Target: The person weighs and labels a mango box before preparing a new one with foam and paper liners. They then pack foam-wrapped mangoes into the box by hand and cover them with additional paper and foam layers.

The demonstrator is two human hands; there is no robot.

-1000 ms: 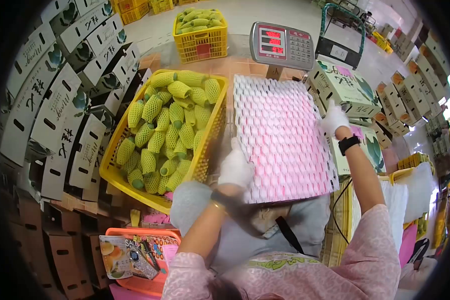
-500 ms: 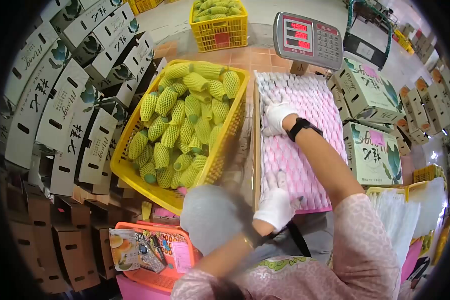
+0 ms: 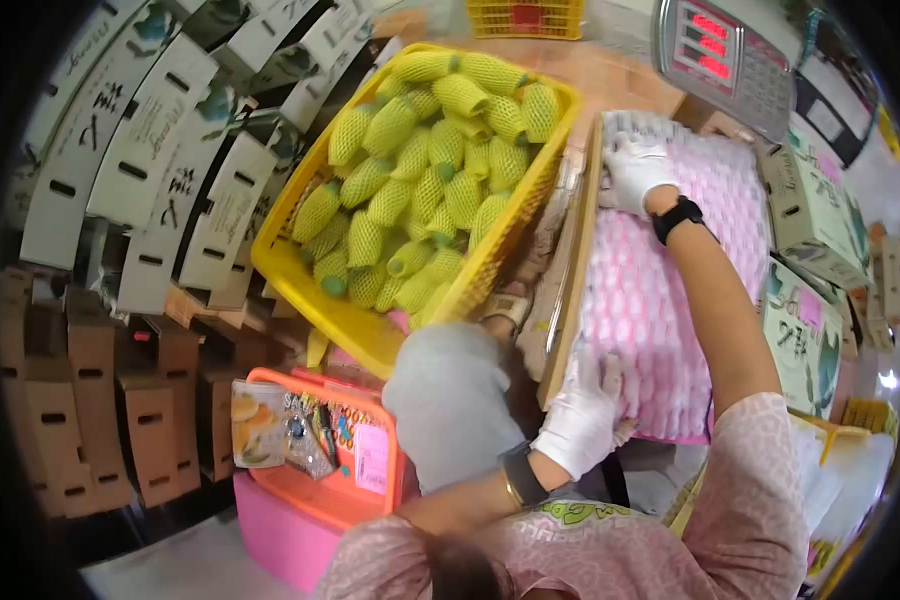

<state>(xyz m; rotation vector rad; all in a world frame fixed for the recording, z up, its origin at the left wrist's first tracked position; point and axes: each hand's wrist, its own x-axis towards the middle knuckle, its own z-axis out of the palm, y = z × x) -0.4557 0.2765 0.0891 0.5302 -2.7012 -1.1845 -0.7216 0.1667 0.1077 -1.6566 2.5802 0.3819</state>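
My right hand (image 3: 638, 175), white-gloved and with a black watch on its wrist, lies on the far left part of a pink and white foam net (image 3: 660, 290), its fingers apart. Near the front left corner of the same net, my left hand (image 3: 582, 415), gloved too, rests with spread fingers against the edge. The net covers the top of a cardboard box (image 3: 567, 300), whose side shows along the left; the box's contents are hidden. Neither hand visibly grips anything.
A yellow crate (image 3: 370, 345) holds several fruits in yellow-green foam sleeves (image 3: 365, 240). Behind the box is a scale (image 3: 715, 60) with red digits. Printed cartons (image 3: 805, 330) stand right, stacked boxes (image 3: 150, 230) left, an orange basket (image 3: 355, 490) at the front.
The view has shifted, so the crate and box appear farther right and higher. My right hand has slid toward the net's left edge. My left hand remains by the front left corner.
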